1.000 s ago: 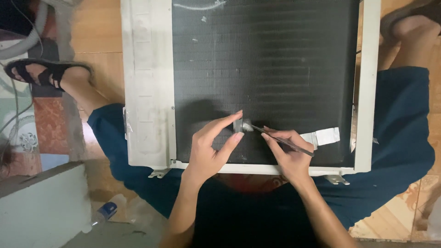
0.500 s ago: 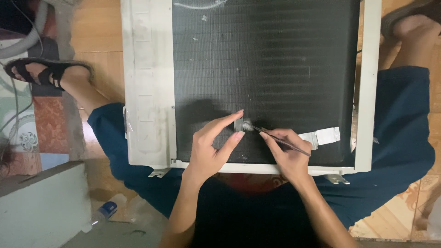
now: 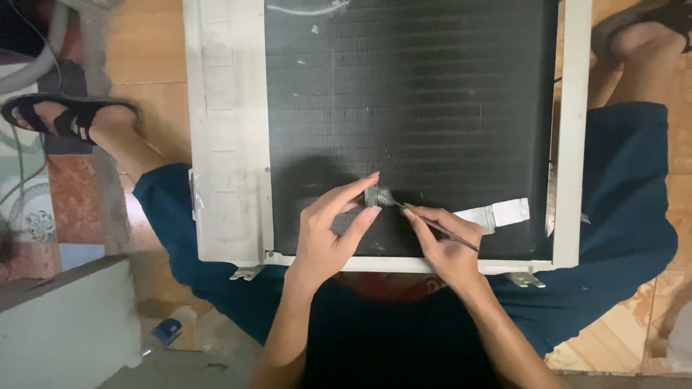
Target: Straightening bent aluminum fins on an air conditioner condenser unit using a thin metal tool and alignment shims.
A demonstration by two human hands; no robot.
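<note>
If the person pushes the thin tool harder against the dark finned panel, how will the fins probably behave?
The fins of the finned panel look very thin and closely packed, so they probably bend easily. Pale marks near the tool tip suggest they dent. The right hand holds it like a pen, and the left hand pinches a small grey piece.

Small grey metallic patch (image 3: pixel 375 195) lying flat on dark finned coil face (image 3: pixel 411 108), lower middle; thin dark metal tool (image 3: pixel 432 225) slanted, tip touching patch
</note>
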